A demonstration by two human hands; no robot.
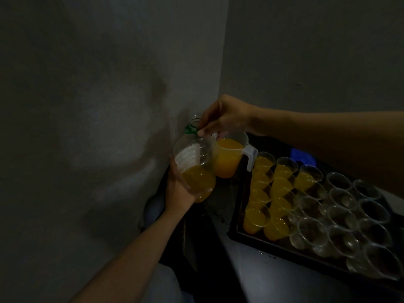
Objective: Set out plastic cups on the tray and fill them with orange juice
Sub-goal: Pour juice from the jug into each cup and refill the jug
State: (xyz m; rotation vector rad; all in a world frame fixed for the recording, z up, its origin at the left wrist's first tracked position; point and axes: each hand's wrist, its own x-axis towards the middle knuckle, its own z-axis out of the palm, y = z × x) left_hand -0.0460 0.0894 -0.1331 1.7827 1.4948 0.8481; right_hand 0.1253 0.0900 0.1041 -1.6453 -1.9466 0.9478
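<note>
Bottle [195, 165] base held in L hand [181, 189] grip; R hand [225, 119] grip pinches neck.

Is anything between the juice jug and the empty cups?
Yes. The filled cups stand on the tray in the rows nearest the jug, between it and the empty cups. The left hand holds the bottle in front of the jug.

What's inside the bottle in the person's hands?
The bottle holds orange juice in its lower part; the upper part looks empty. The left hand and a white label cover some of it.
</note>
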